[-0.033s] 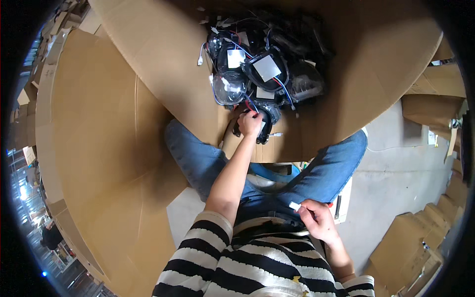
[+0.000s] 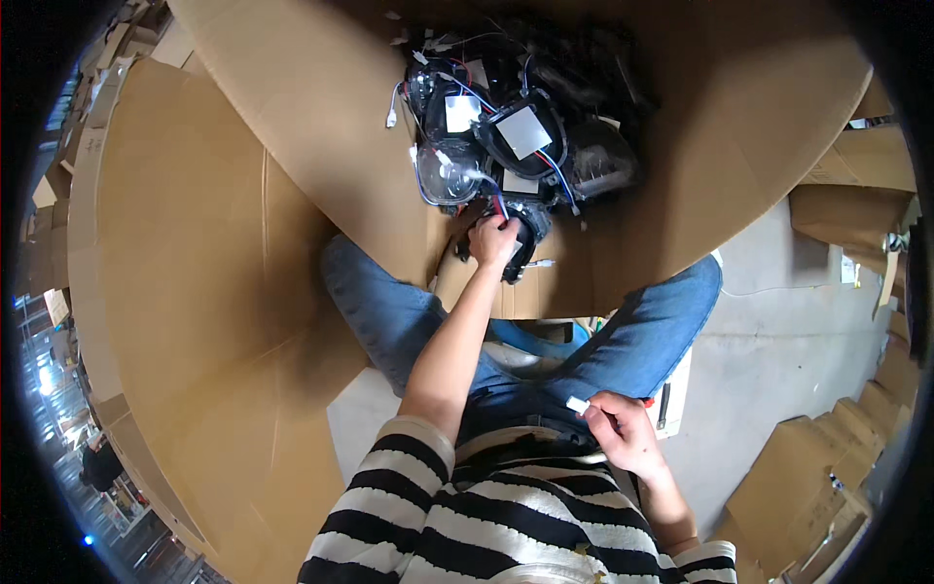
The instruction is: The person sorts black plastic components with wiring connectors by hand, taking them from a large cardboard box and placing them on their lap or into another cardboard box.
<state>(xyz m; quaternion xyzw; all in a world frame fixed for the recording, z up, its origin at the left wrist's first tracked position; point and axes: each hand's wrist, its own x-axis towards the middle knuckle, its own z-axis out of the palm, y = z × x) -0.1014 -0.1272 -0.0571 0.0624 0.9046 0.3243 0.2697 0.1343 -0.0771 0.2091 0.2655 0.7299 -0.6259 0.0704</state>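
Observation:
My left hand [image 2: 493, 241] reaches into a big open cardboard box [image 2: 321, 146]. Its fingers are closed on a bundle of red and blue wires [image 2: 501, 205], at the nearest of several black lamp-like units [image 2: 525, 243]. Part of that unit is hidden under the hand. Behind it lie more units in a heap, among them one with a white square label [image 2: 522, 132] and one with a clear rounded cover [image 2: 449, 175]. Above my lap, my right hand [image 2: 626, 433] pinches a small white piece [image 2: 577, 404], too small to name exactly.
A loose white connector [image 2: 392, 119] hangs on a wire at the heap's left. Large cardboard [image 2: 185, 292] stands on my left. More cartons [image 2: 798, 477] stand at the right beyond the grey floor [image 2: 769, 360]. My jeans-clad legs [image 2: 662, 321] flank the box.
The wires by my left hand have shifted slightly, and a pale wire end now shows over the clear cover. My right hand has barely moved.

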